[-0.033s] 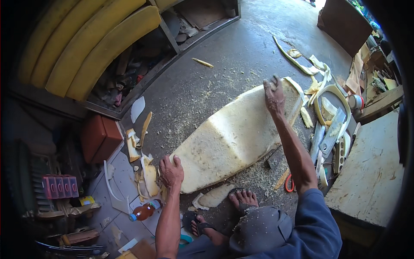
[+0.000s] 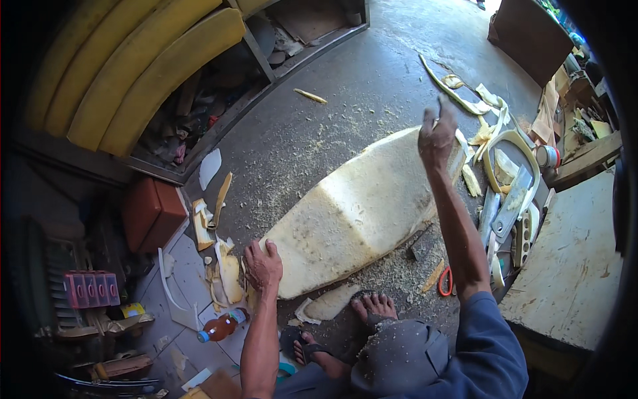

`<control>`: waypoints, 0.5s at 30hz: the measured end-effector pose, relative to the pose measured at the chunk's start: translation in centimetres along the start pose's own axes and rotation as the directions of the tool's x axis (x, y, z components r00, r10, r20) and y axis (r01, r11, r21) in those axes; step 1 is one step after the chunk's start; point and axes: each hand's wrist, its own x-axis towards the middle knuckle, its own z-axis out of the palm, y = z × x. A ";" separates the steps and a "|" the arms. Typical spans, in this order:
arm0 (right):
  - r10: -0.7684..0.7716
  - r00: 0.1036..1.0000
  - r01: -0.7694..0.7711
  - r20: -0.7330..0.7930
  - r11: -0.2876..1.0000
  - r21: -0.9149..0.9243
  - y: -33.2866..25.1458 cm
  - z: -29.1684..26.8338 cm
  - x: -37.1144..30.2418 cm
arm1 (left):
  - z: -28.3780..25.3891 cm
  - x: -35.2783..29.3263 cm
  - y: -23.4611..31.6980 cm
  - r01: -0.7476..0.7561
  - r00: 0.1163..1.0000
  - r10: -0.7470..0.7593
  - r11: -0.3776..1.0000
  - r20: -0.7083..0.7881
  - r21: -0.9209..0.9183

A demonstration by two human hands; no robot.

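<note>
A long, pale yellow foam slab (image 2: pixel 332 206) with a rounded outline and a raised ridge across its middle lies on the floor before me. My left hand (image 2: pixel 263 266) grips its near left end, thumb against the edge and fingers curled. Over the slab's far right end is my right hand (image 2: pixel 437 136), its fingers partly stretched and apart. Nothing shows in that hand, though its palm side is hidden. Crumbs of foam are scattered over the slab and the dark floor around it.
Foam offcuts (image 2: pixel 229 272) and a bottle of reddish-brown liquid (image 2: pixel 224 324) lie at left, near a brown box (image 2: pixel 153 214). Red-handled scissors (image 2: pixel 445 282), a hand saw (image 2: pixel 512 206) and trimmed strips are at right, beside a pale board (image 2: pixel 565 266). Yellow curved pads (image 2: pixel 153 66) stand far left.
My right hand has moved slightly to the right and away from me, and its fingers have uncurled. The slab's far end appears shifted slightly. My left hand stays at the near end.
</note>
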 end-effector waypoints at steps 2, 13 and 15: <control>-0.022 1.000 0.024 -0.019 0.991 0.132 -7.4 -2.3 0.9 | -0.3 -1.4 -2.7 0.039 0.999 -0.040 0.996 0.012 0.083; -0.236 0.947 0.173 0.219 0.946 0.273 -13.8 -4.3 -3.9 | -1.3 -2.7 -4.1 0.048 0.998 -0.053 0.989 0.035 0.139; -0.399 0.917 0.392 0.006 0.904 0.171 -12.0 -6.4 -3.2 | -0.7 -1.8 -1.7 0.067 0.996 -0.072 0.993 0.056 0.099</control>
